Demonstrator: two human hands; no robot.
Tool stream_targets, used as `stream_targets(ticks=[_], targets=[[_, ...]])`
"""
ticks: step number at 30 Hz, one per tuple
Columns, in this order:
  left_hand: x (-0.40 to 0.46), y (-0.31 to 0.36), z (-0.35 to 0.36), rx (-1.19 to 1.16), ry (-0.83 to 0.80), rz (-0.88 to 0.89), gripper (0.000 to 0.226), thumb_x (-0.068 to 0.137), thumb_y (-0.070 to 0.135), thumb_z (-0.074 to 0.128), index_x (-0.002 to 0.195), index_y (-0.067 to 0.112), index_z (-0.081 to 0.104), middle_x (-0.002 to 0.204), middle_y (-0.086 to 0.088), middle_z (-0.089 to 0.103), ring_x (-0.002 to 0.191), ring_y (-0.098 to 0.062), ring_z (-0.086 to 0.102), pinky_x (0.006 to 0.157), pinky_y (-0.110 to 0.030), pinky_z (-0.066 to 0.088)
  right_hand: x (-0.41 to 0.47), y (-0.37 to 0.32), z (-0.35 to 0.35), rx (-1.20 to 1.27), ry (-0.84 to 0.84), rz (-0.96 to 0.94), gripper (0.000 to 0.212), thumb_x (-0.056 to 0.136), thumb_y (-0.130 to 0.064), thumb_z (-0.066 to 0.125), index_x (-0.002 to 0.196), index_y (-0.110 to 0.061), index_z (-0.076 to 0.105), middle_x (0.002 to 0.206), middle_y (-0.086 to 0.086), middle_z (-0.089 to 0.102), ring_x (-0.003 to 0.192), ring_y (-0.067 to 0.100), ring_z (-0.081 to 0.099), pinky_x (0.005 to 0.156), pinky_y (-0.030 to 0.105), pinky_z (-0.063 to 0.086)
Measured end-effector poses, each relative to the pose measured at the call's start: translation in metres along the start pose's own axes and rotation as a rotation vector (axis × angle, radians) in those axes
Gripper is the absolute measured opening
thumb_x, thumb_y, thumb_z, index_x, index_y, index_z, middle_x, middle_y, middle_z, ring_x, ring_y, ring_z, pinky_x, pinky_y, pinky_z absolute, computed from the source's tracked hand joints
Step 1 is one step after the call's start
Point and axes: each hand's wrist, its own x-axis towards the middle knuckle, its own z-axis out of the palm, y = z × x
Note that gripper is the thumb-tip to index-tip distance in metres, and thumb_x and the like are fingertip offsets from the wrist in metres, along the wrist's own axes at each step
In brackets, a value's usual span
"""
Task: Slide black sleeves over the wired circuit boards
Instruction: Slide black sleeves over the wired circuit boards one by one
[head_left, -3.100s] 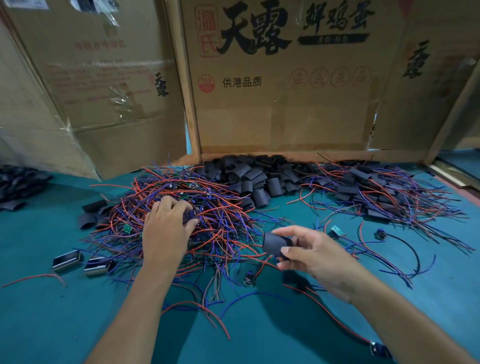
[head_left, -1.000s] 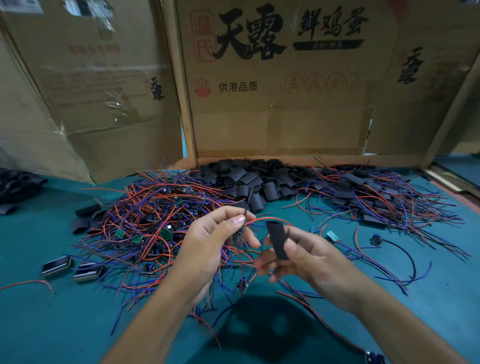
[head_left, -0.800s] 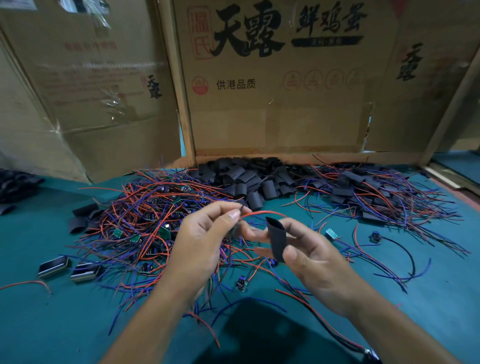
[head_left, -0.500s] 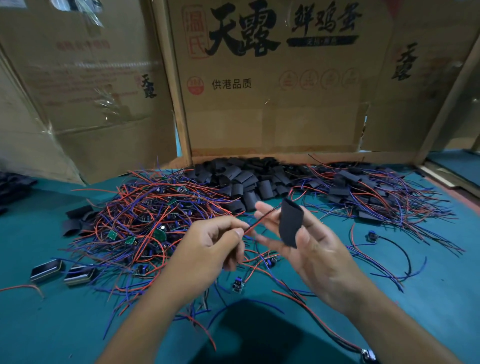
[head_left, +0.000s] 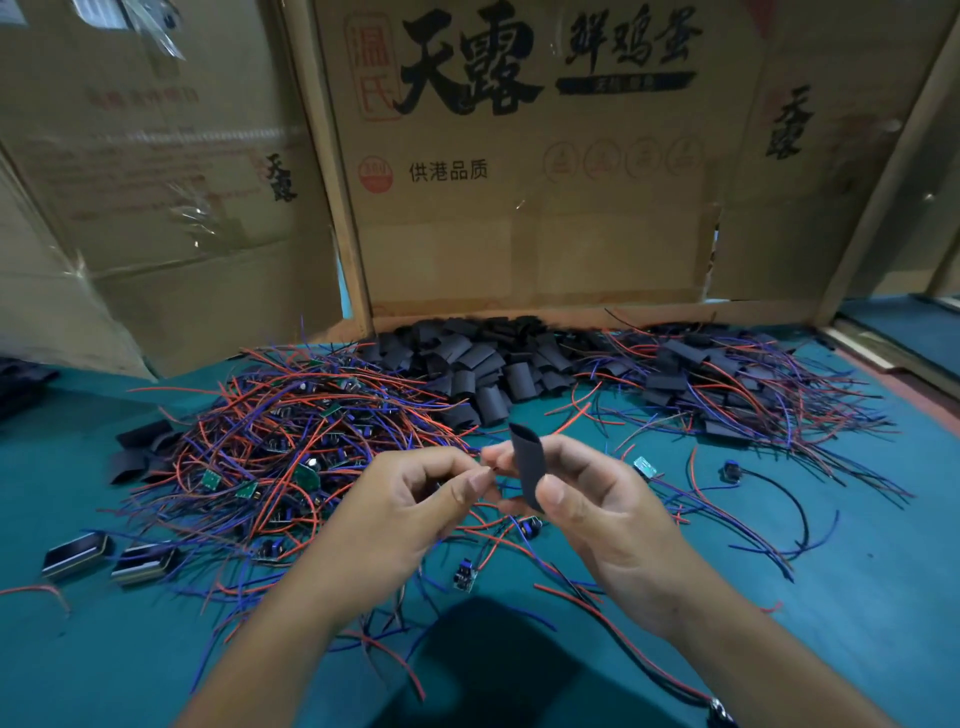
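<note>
We find the right hand (head_left: 597, 504) pinching one black sleeve (head_left: 527, 465) upright above the near table (head_left: 857, 597), while the left hand (head_left: 415, 504) pinches a red wire end (head_left: 485, 470) just beside it. We judge threading is in hand; next, the wire must enter the sleeve's mouth.

Two hands: the left hand (head_left: 410, 512) and the right hand (head_left: 597, 504). One black sleeve (head_left: 527, 465) is held; loose sleeves (head_left: 483, 364) number several dozen, perhaps more. Two metal-edged cases (head_left: 109, 558). Wired boards (head_left: 291, 441) are too tangled to count.
</note>
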Motion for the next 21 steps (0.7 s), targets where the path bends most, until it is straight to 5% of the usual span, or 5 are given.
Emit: stream_targets(ticks=[6, 12, 21], targets=[[-0.002, -0.003, -0.017, -0.072, 0.059, -0.024, 0.037, 0.081, 0.049, 0.064, 0.075, 0.013, 0.07, 0.051, 0.009, 0.028, 0.047, -0.007, 0.022, 0.044, -0.018, 0.018, 0.007, -0.01, -0.037, -0.126, 0.162, -0.091, 0.038, 0.083, -0.032, 0.069, 0.11, -0.007, 0.062, 0.111, 0.014, 0.069, 0.106, 0.025, 0.065, 0.08, 0.034, 0.055], [-0.006, -0.004, -0.037, -0.209, 0.091, -0.008, 0.037, 0.078, 0.043, 0.067, 0.072, 0.007, 0.068, 0.054, 0.003, 0.029, 0.053, -0.016, 0.021, 0.049, -0.023, 0.022, 0.005, -0.025, -0.084, -0.789, 0.26, -0.133, 0.027, 0.076, -0.04, 0.072, 0.102, -0.04, 0.064, 0.099, -0.014, 0.071, 0.09, 0.012, 0.066, 0.082, 0.026, 0.052], [-0.007, -0.005, -0.039, -0.241, 0.096, 0.026, 0.034, 0.076, 0.039, 0.067, 0.07, 0.005, 0.068, 0.054, -0.002, 0.029, 0.053, -0.017, 0.021, 0.049, -0.023, 0.023, 0.004, -0.021, -0.077, -0.979, 0.062, -0.177, 0.029, 0.08, -0.026, 0.078, 0.106, -0.027, 0.065, 0.097, -0.015, 0.067, 0.088, 0.011, 0.064, 0.079, 0.033, 0.053]])
